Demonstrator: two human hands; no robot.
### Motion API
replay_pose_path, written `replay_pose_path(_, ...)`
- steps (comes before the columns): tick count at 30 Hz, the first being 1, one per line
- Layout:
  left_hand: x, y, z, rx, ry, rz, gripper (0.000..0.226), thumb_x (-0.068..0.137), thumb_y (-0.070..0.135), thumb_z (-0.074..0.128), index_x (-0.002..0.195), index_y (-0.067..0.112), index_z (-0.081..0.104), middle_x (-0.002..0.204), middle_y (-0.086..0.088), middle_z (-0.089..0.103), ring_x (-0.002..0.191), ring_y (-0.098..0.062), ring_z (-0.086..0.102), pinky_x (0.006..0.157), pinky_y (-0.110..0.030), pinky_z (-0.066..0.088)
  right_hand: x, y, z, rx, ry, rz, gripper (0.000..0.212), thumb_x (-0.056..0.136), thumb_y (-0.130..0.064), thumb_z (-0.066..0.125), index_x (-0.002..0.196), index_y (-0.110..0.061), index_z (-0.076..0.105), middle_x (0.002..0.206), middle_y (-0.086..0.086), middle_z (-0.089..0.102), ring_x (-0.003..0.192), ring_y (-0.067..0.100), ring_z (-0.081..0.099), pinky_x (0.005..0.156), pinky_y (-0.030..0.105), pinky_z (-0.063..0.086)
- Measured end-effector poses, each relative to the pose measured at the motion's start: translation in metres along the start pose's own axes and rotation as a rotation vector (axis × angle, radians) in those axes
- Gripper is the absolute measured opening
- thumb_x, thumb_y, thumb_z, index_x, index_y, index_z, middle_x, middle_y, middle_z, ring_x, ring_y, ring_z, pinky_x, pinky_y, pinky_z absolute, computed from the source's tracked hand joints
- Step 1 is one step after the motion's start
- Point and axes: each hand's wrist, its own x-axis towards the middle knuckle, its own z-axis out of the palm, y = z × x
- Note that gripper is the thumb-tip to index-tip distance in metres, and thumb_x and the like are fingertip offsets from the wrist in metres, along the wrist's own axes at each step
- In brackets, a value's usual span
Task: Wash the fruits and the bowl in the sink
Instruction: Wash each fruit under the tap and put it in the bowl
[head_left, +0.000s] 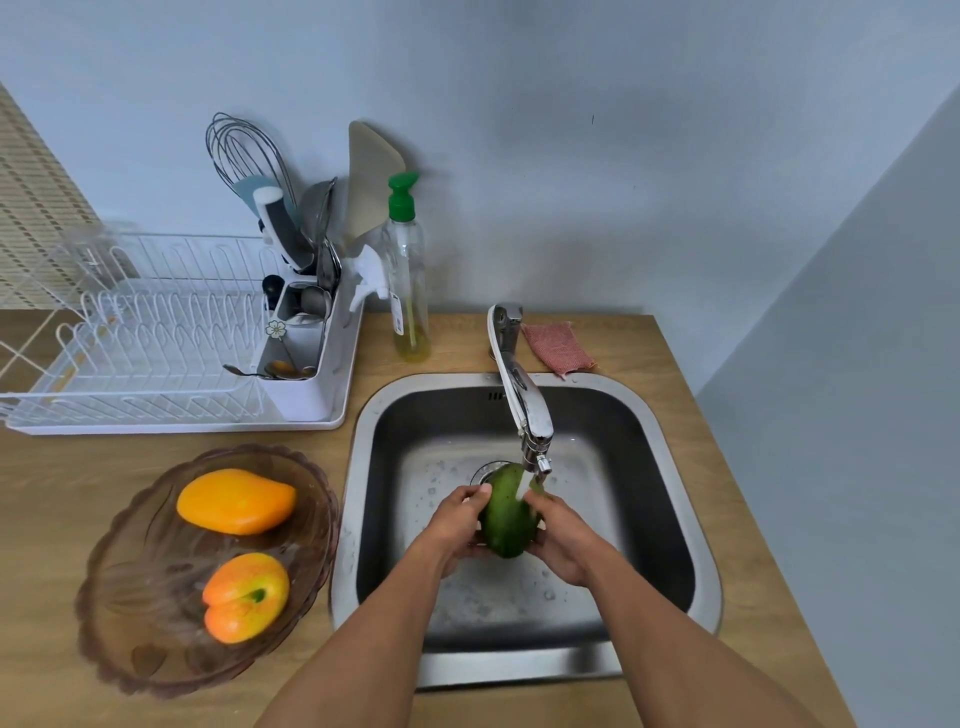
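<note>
Both hands, left (451, 525) and right (563, 540), curl around a green mango (506, 512) over the sink (358, 467), under the tap's (519, 395) stream. The bowl (130, 597) on the surface holds a yellow mango (235, 500) and what seems a peach (245, 596).

Soft, even, fairly bright light fills the frame, and faint grey shadows spread over the pale blue wall (597, 218) at centre. Glare streaks the curved chrome tap (519, 387) and the rim of the square stainless-steel sink (356, 467). Water over the green oval fruit (506, 519) blurs white. Wide-angle distortion bows the light wooden counter (649, 353) at right. The white wire dish rack (145, 332) at far left looks soft.
</note>
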Motion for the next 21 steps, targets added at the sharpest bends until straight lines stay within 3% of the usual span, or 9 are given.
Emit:
replay_pose_path(4, -0.003, 0.004, -0.001, -0.022, -0.058, -0.02, 0.034, 0.097, 0.036, 0.055, 0.123, 0.015, 0.058, 0.122, -0.012, 0.063, 0.099, -0.034, 0.068, 0.072, -0.04, 0.061, -0.006, -0.001, 0.001, 0.042, 0.011, -0.016, 0.041, 0.098, -0.038, 0.051, 0.133, -0.017, 0.051, 0.131, 0.005, 0.057, 0.116, 0.025, 0.058, 0.091, 0.038, 0.052)
replay_pose_path(11, -0.005, -0.001, 0.001, -0.092, -0.09, -0.019, 0.037, 0.09, 0.035, 0.067, 0.123, 0.019, 0.062, 0.122, -0.006, 0.063, 0.106, -0.031, 0.066, 0.083, -0.041, 0.06, -0.007, 0.001, 0.003, 0.035, 0.065, -0.057, 0.043, 0.094, -0.036, 0.057, 0.132, -0.016, 0.052, 0.131, 0.008, 0.057, 0.116, 0.03, 0.057, 0.086, 0.039, 0.054)
replay_pose_path(16, -0.004, -0.005, 0.0, -0.126, -0.056, 0.014, 0.024, 0.098, 0.028, 0.056, 0.12, 0.022, 0.061, 0.12, -0.004, 0.063, 0.102, -0.029, 0.066, 0.082, -0.041, 0.06, -0.015, 0.002, 0.008, 0.05, 0.048, -0.057, 0.028, 0.097, -0.039, 0.05, 0.116, -0.022, 0.062, 0.117, 0.005, 0.063, 0.108, 0.025, 0.061, 0.084, 0.038, 0.054)
replay_pose_path(21, -0.002, -0.006, -0.001, -0.078, -0.04, 0.086, 0.015, 0.093, 0.017, 0.064, 0.106, 0.022, 0.063, 0.105, -0.006, 0.066, 0.089, -0.021, 0.066, 0.076, -0.034, 0.056, -0.017, 0.001, 0.009, 0.221, 0.045, -0.002, 0.052, 0.093, -0.047, 0.038, 0.117, -0.011, 0.066, 0.097, 0.012, 0.072, 0.082, 0.023, 0.063, 0.068, 0.032, 0.045)
